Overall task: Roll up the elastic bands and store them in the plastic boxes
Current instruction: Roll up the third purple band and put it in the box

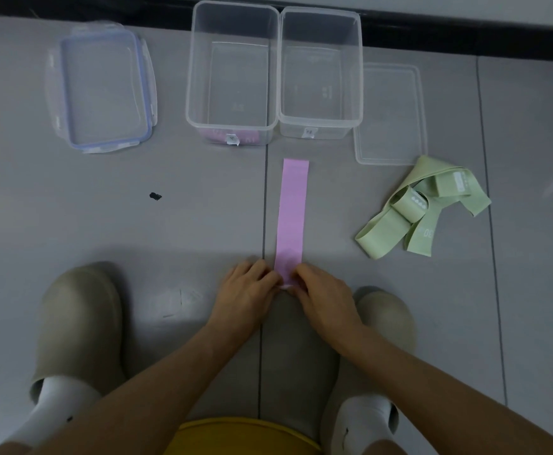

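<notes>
A pink elastic band (292, 215) lies flat and straight on the grey floor, running away from me. My left hand (247, 295) and my right hand (326, 298) both pinch its near end, fingers curled over a small rolled part. A heap of green elastic bands (422, 208) lies to the right. Two clear plastic boxes stand side by side at the back: the left box (232, 73) shows something pink low at its near wall, and the right box (321, 73) looks empty.
A blue-rimmed lid (101, 87) lies at the back left, and a clear lid (390, 113) lies right of the boxes. My two beige shoes (78, 323) flank my hands. A small black mark (155, 196) is on the floor; a dark wall edge runs behind.
</notes>
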### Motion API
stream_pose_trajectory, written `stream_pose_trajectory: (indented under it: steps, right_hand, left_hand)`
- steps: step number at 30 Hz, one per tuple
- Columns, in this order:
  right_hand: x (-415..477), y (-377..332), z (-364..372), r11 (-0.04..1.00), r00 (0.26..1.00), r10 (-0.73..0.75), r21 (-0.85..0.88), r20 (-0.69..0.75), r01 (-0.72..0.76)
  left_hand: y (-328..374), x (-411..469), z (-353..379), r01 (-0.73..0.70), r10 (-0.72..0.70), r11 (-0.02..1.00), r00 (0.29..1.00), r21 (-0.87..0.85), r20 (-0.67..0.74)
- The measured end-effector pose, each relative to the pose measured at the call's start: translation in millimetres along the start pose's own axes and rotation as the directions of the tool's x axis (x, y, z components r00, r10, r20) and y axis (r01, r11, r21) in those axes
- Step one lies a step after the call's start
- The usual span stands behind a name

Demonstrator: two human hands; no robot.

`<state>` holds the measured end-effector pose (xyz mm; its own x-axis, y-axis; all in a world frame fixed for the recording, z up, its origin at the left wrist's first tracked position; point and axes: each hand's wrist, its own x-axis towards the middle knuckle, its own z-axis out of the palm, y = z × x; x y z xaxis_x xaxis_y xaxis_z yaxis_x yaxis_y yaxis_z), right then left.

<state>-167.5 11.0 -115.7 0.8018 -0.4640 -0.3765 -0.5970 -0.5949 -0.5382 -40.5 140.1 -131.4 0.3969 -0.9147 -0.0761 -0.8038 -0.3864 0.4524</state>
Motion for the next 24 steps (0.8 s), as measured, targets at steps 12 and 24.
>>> stream_pose_trajectory:
  steps: [12, 24]
  right_hand:
    - [5, 2, 4, 0.990, 0.999, -0.051, -0.135, 0.000, 0.051]
    - [10, 6, 6, 0.980, 0.997, -0.081, -0.184, 0.001, 0.080]
  left_hand:
    - [1, 14, -5, 0.117, -0.113, 0.993, 0.989, -0.029, 0.093]
    - [2, 12, 5, 0.163, -0.161, 0.986, 0.985, -0.038, 0.056]
